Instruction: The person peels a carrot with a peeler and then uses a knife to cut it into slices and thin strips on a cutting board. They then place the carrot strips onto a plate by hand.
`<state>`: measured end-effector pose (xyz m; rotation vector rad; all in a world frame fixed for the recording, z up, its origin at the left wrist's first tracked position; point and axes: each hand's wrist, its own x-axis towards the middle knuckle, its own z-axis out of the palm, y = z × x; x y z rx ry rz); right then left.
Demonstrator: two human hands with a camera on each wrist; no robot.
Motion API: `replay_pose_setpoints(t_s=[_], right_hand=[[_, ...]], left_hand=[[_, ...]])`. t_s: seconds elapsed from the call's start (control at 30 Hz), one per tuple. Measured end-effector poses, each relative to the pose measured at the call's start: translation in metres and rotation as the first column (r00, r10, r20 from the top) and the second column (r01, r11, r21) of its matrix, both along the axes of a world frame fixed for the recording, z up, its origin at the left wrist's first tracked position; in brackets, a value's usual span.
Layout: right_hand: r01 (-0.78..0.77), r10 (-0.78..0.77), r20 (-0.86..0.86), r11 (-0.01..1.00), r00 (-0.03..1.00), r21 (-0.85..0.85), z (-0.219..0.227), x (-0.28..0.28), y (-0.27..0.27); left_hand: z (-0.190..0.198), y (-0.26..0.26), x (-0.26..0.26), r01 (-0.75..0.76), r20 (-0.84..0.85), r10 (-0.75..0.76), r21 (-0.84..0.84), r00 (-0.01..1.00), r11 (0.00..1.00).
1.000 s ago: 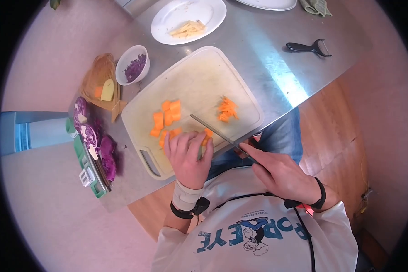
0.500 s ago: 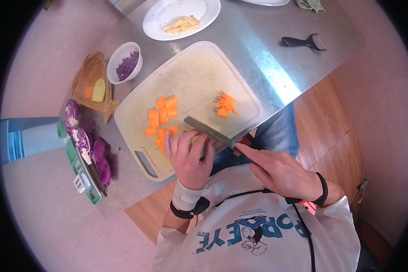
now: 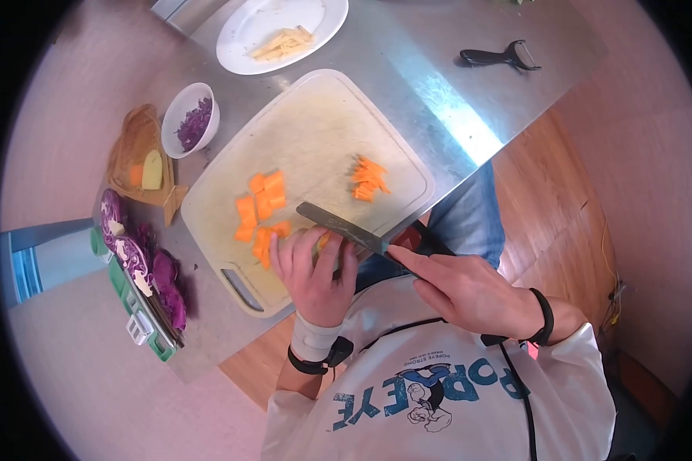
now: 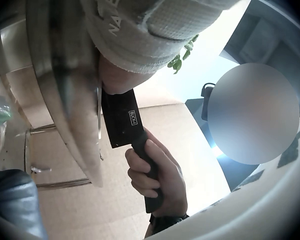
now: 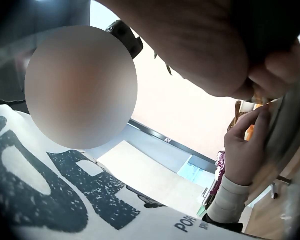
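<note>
A: Where's the carrot piece (image 3: pixel 323 241)?

B: Close to the near long edge of the board (image 3: pixel 315 154), under the left hand (image 3: pixel 313 269). Those fingers and thumb bend down round it, so most is hidden and I can't tell its long axis.

A: And the right hand (image 3: pixel 477 290)?

B: Outside that same edge, wrapped round the handle of the knife (image 3: pixel 342 228). The hands are apart; the blade spans the gap.

A: Which way does it lie?

B: Slantwise over the near edge, tip toward the board's left short edge. It passes just beside the left fingertips, so the left hand is the nearer one to the piece. Whether the blade touches either, I can't tell.

A: So that narrow gap matters most?

B: I'd judge so.

A: Anything in the way?

B: Loose chunks (image 3: pixel 265 201) lie just beside the tip. The slivers (image 3: pixel 369 177) sit well apart, by the right short edge.

A: Off the board?

B: On the bench (image 3: pixel 469 100), past the far long edge: a bowl (image 3: pixel 173 115) of shreds and a plate (image 3: pixel 242 27) of pale strips. Cut cabbage (image 3: pixel 131 257) lies by the bench's left edge, the peeler (image 3: pixel 490 58) toward its right end. None seems to hinder the knife.
</note>
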<state>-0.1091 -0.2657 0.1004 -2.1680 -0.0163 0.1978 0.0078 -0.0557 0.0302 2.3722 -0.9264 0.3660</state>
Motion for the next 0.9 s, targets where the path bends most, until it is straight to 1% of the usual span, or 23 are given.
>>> replay_pose_setpoints(t_s=[0.27, 0.47, 0.9], right_hand=[[0.003, -0.004, -0.026, 1.0, 1.0, -0.012, 0.0025, -0.0005, 0.0019], [-0.005, 0.005, -0.036, 1.0, 0.999, -0.001, 0.0028, -0.0004, 0.0007], [0.005, -0.003, -0.081, 1.0, 0.997, 0.019, 0.0043, 0.0023, 0.0003]], left_hand=[[-0.0018, 0.0023, 0.0006, 0.03, 0.019, -0.031, 0.048, 0.999, 0.998], [-0.0024, 0.0023, 0.0005, 0.03, -0.001, -0.03, 0.063, 1.0, 0.998], [-0.0013, 0.0007, 0.0006, 0.023, -0.007, -0.022, 0.054, 1.0, 0.998]])
